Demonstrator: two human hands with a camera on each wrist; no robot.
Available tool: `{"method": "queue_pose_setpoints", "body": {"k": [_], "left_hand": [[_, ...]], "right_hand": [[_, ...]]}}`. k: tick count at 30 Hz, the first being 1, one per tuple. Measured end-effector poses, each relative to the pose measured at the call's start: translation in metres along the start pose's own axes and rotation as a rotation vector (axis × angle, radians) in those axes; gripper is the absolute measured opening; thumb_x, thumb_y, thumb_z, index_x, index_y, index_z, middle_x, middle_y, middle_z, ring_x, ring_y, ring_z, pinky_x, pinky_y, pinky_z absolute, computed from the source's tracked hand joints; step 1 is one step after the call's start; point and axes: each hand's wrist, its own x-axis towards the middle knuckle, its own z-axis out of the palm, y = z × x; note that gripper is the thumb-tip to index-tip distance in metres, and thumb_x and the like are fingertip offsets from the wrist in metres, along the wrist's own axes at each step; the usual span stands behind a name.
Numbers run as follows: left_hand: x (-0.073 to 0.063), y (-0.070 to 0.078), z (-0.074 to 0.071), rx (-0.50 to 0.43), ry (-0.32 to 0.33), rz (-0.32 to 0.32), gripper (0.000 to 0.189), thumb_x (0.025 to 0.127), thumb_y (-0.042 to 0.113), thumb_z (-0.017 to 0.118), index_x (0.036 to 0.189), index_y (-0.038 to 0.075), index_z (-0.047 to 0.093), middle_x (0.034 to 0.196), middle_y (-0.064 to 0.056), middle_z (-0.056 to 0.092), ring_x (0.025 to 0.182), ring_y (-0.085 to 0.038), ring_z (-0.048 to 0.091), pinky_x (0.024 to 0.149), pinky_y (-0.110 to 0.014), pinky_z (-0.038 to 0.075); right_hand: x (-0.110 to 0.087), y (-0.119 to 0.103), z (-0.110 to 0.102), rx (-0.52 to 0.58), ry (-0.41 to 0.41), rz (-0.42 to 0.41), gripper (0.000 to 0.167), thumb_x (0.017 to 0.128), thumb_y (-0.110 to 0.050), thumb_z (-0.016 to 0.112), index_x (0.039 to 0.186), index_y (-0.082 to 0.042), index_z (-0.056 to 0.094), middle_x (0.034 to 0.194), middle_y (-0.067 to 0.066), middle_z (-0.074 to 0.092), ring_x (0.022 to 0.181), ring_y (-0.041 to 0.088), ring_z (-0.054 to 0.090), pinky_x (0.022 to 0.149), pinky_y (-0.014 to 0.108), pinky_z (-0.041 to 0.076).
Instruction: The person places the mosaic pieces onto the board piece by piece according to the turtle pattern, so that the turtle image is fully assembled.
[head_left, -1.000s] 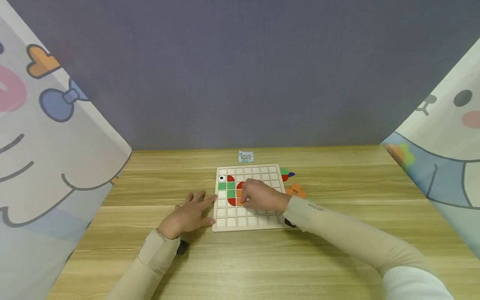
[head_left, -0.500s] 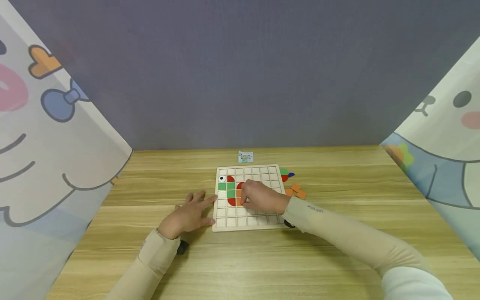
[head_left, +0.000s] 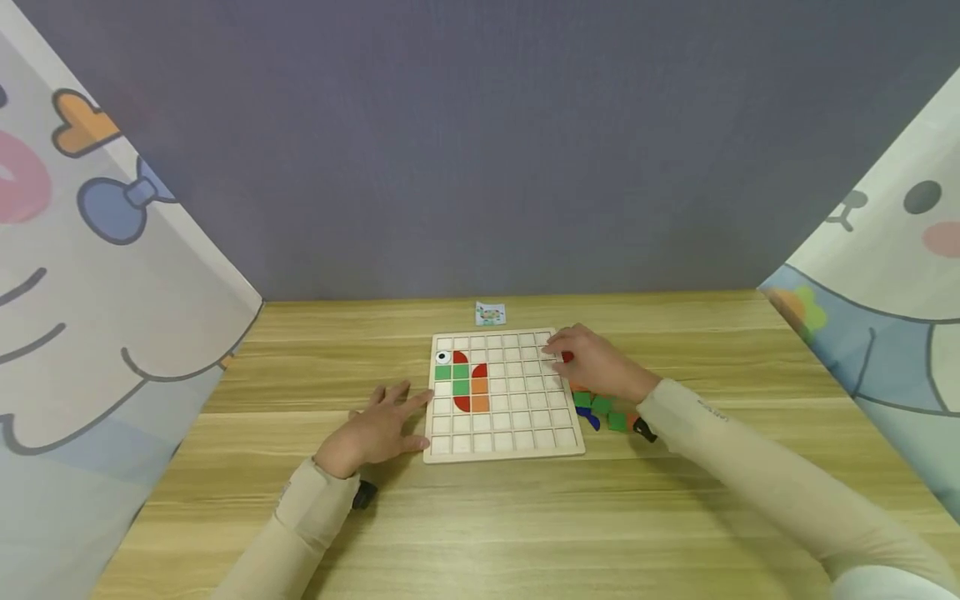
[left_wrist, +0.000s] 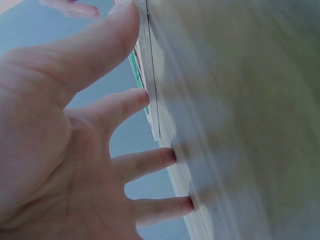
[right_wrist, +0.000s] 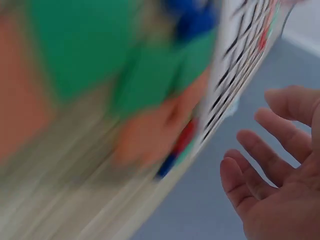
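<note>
A square wooden grid board [head_left: 517,417] lies on the table. Its left part carries a round eye tile [head_left: 443,357], green square tiles [head_left: 461,387], two orange squares [head_left: 480,386] and red quarter-round pieces [head_left: 462,404]. My left hand [head_left: 375,433] rests with spread fingers on the table, thumb and index fingertip at the board's left edge. Over the board's right edge, my right hand [head_left: 596,362] hangs with loosely bent fingers and holds nothing, as the right wrist view also shows. Loose green squares [head_left: 601,405] and blue pieces [head_left: 589,417] lie below that hand.
A small picture card [head_left: 491,314] lies behind the board. A red piece [head_left: 567,357] and orange squares show partly beside and under the right hand. A grey wall [head_left: 480,167] rises at the table's back, with cartoon-print cloth on both sides.
My right hand has moved from the orange squares on the board to its right edge, exposing both orange squares and the loose green and blue pieces. My left hand has stayed put.
</note>
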Motion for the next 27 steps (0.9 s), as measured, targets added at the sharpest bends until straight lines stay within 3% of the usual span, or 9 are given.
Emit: {"method": "queue_pose_setpoints", "body": {"k": [1,5,14,18,22,27], "left_hand": [[0.0,0.0,0.0,0.001,0.0,0.0,0.074,0.087,0.041,0.065,0.15,0.025,0.029,0.154,-0.018,0.016,0.133,-0.056,0.013,0.083,-0.08,0.021],[0.0,-0.001,-0.001,-0.008,-0.001,0.001,0.073,0.087,0.04,0.065,0.15,0.025,0.03,0.154,-0.019,0.015,0.133,-0.056,0.012,0.084,-0.08,0.021],[-0.001,-0.001,0.0,-0.007,0.002,0.009,0.073,0.088,0.041,0.064,0.15,0.025,0.029,0.154,-0.018,0.015,0.133,-0.056,0.011,0.084,-0.08,0.02],[0.0,0.0,-0.001,0.0,0.008,0.008,0.073,0.087,0.041,0.064,0.15,0.026,0.029,0.154,-0.018,0.015,0.133,-0.056,0.011,0.084,-0.08,0.02],[0.0,0.001,-0.001,-0.005,0.006,0.006,0.074,0.087,0.042,0.065,0.15,0.026,0.029,0.154,-0.018,0.014,0.133,-0.056,0.01,0.084,-0.081,0.02],[-0.002,0.001,0.0,-0.011,0.004,0.006,0.073,0.087,0.041,0.065,0.15,0.025,0.03,0.154,-0.019,0.015,0.133,-0.056,0.011,0.083,-0.081,0.02]], "right_hand": [[-0.001,0.009,-0.003,0.002,-0.005,0.032,0.03,0.088,-0.008,0.067,0.117,0.0,0.065,0.12,0.012,0.058,0.11,0.03,0.049,0.089,0.045,0.045],[-0.004,0.032,-0.01,0.01,-0.046,0.125,0.037,0.09,-0.012,0.064,0.124,0.001,0.06,0.13,0.017,0.051,0.119,0.036,0.041,0.098,0.053,0.035],[-0.002,0.053,-0.014,-0.045,-0.139,0.162,0.041,0.098,-0.018,0.054,0.134,0.001,0.051,0.142,0.018,0.041,0.129,0.043,0.03,0.102,0.058,0.026],[0.005,0.063,-0.019,-0.053,-0.103,0.162,0.032,0.097,-0.011,0.054,0.126,0.003,0.059,0.134,0.02,0.05,0.124,0.04,0.04,0.105,0.056,0.022],[0.014,0.068,-0.022,-0.062,-0.04,0.133,0.02,0.091,-0.004,0.061,0.108,0.002,0.07,0.115,0.018,0.063,0.108,0.035,0.056,0.107,0.053,0.02],[0.022,0.071,-0.019,-0.014,0.027,0.16,0.01,0.084,-0.003,0.069,0.091,-0.001,0.076,0.095,0.01,0.068,0.093,0.03,0.06,0.092,0.049,0.043]]}}
